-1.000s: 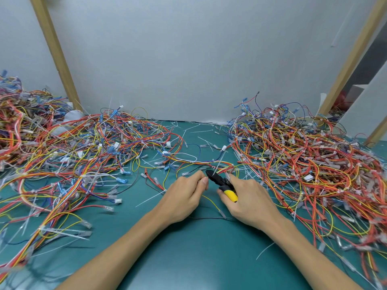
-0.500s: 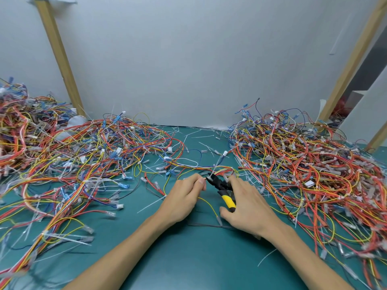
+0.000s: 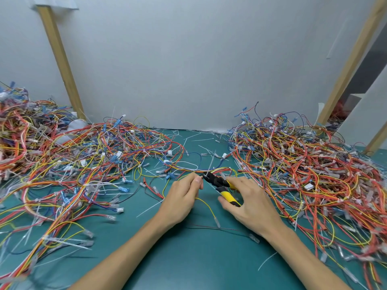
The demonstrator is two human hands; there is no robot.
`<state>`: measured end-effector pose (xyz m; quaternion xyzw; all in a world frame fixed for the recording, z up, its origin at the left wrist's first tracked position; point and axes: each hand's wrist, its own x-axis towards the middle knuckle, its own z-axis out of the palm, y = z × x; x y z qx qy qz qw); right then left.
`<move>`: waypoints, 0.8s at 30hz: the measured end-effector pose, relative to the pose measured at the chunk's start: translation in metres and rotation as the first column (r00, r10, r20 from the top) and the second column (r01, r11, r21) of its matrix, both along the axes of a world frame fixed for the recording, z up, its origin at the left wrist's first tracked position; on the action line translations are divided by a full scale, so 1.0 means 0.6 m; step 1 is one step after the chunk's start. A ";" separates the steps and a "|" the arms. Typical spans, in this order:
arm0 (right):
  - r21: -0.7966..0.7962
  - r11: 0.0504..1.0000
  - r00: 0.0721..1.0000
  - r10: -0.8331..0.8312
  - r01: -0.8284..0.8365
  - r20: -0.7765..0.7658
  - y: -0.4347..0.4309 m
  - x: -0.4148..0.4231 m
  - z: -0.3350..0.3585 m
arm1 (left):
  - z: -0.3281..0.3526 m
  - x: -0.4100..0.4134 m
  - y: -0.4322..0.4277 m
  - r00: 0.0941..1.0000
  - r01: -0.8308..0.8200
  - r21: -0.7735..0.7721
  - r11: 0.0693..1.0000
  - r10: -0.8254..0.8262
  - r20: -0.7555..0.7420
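The right hand point(image 3: 249, 203) gripped the cutters point(image 3: 222, 186), tips at a wire bundle point(image 3: 211, 170) pinched in the left hand's point(image 3: 182, 197) curled fingers point(image 3: 196, 181).

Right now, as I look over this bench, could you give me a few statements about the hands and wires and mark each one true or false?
1. The right hand holds cutters with yellow and black handles. True.
2. The left hand lies flat and idle. False: its fingers are curled, pinching a wire bundle at the cutters' tip.
3. Tangled wires are heaped in a left pile and a right pile beside the hands. True.
4. The work surface is bare wood. False: it is a teal mat.
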<state>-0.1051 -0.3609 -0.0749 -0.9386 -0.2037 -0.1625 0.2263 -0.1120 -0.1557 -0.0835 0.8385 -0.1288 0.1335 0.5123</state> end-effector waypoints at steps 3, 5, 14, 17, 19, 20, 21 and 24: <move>-0.056 0.997 0.998 -0.046 0.048 0.039 0.002 -0.001 0.003 | -0.001 0.000 0.000 1.000 -0.005 0.016 1.000 0.005 0.013; -0.081 0.993 0.994 -0.073 0.080 0.080 0.003 -0.001 0.005 | -0.002 0.001 0.000 1.000 -0.010 0.018 1.000 0.009 0.017; -0.109 0.985 0.990 -0.125 0.133 0.070 -0.012 0.004 0.010 | -0.005 0.001 -0.001 0.999 -0.027 0.095 0.995 0.023 0.047; -0.161 0.977 0.990 -0.131 0.137 0.048 -0.016 0.005 0.012 | -0.006 0.000 -0.002 0.999 -0.013 0.122 0.992 0.007 0.046; -0.190 0.971 0.989 -0.134 0.144 0.064 -0.015 0.004 0.012 | -0.006 0.000 -0.001 0.999 -0.010 0.120 0.993 0.005 0.046; -0.200 0.969 0.988 -0.135 0.147 0.072 -0.014 0.004 0.013 | -0.006 0.000 -0.001 0.999 -0.010 0.119 0.993 0.005 0.048; -0.207 0.967 0.988 -0.138 0.151 0.074 -0.013 0.004 0.013 | -0.005 -0.001 -0.001 0.999 -0.011 0.121 0.993 0.005 0.051; -0.213 0.967 0.989 -0.131 0.141 0.062 -0.014 0.004 0.014 | -0.004 -0.002 -0.002 0.998 -0.013 0.131 0.991 0.006 0.057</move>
